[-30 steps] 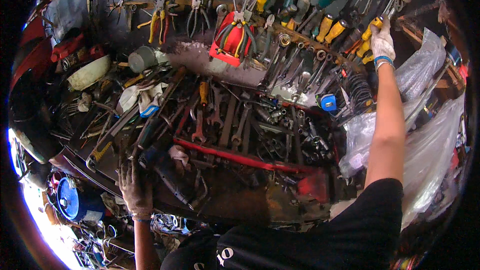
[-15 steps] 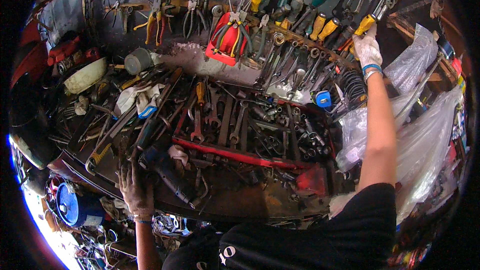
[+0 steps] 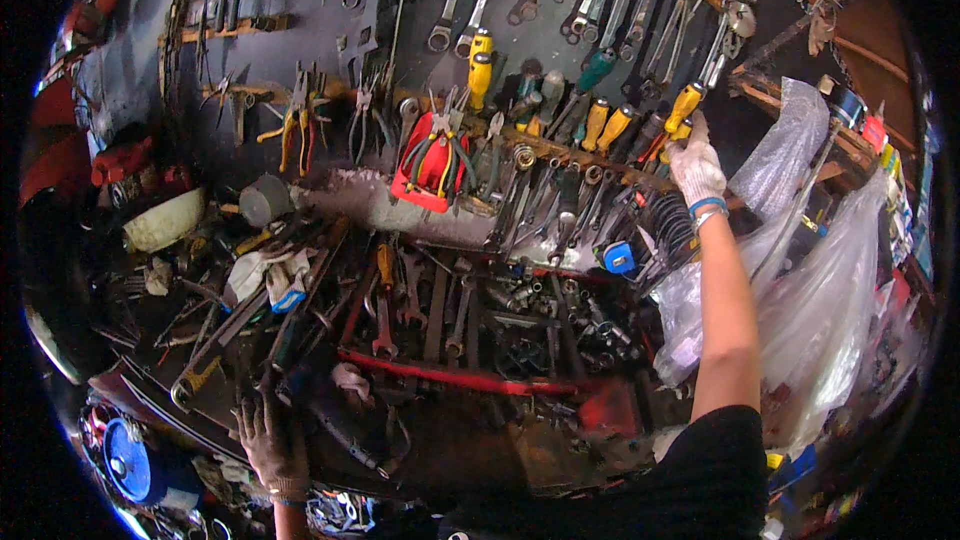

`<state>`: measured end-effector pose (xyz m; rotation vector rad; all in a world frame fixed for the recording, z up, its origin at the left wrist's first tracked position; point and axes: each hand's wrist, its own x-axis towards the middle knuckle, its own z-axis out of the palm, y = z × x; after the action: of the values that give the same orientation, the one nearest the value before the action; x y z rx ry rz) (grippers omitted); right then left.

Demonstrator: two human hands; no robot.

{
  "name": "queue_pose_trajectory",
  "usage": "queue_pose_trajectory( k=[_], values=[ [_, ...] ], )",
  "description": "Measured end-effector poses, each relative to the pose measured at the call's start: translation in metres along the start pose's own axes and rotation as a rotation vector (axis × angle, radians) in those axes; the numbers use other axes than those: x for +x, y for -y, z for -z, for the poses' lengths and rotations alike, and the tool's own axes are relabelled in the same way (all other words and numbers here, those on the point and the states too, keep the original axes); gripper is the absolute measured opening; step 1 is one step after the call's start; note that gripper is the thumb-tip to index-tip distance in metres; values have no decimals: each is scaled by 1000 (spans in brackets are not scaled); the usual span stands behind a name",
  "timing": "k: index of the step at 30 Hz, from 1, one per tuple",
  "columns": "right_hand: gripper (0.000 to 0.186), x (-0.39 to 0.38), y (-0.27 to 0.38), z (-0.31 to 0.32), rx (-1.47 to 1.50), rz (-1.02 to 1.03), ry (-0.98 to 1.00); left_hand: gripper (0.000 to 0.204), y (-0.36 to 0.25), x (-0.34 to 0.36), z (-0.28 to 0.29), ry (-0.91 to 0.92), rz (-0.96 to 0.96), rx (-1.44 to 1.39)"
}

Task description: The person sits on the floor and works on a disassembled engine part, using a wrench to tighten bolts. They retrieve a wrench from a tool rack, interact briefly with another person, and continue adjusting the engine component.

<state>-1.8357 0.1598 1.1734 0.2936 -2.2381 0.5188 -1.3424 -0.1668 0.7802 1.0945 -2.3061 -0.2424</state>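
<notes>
My right hand (image 3: 697, 162), in a white knit glove, reaches up to the wall rack, its fingers curled on a yellow screwdriver handle (image 3: 678, 128), partly hidden, just below another yellow handle (image 3: 686, 105). Screwdrivers (image 3: 613, 130) and wrenches (image 3: 565, 200) hang to its left. My left hand (image 3: 268, 445), in a dirty glove, rests at the bench's front left with fingers stretched out, beside a long tool with a yellow-and-black handle (image 3: 200, 380) and a dark power tool (image 3: 330, 418).
A red pliers holder (image 3: 425, 180) is on the wall. A red tray (image 3: 450, 370) of wrenches and sockets lies on the bench (image 3: 470, 445). Plastic sheeting (image 3: 810, 340) hangs at right; a white basin (image 3: 160, 220) sits back left; a blue drum (image 3: 130, 455) stands lower left.
The view has tilted up, showing more hanging wrenches. My right hand has shifted slightly left along the screwdriver handles. My left hand stays on the bench.
</notes>
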Motion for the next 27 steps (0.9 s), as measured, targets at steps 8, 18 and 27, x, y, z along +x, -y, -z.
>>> queue_pose_trajectory(
  k=[8, 18, 27],
  values=[
    [77, -1, -4, 5, -9, 24, -15, 76, 11, 1, -5, 89, 39, 11],
    [77, -16, -8, 25, -64, -75, 70, 78, 10, 1, -6, 6, -60, -10],
    [76, -22, -37, 20, -73, -13, 28, 83, 20, 0, -17, -9, -65, 45]
  ],
)
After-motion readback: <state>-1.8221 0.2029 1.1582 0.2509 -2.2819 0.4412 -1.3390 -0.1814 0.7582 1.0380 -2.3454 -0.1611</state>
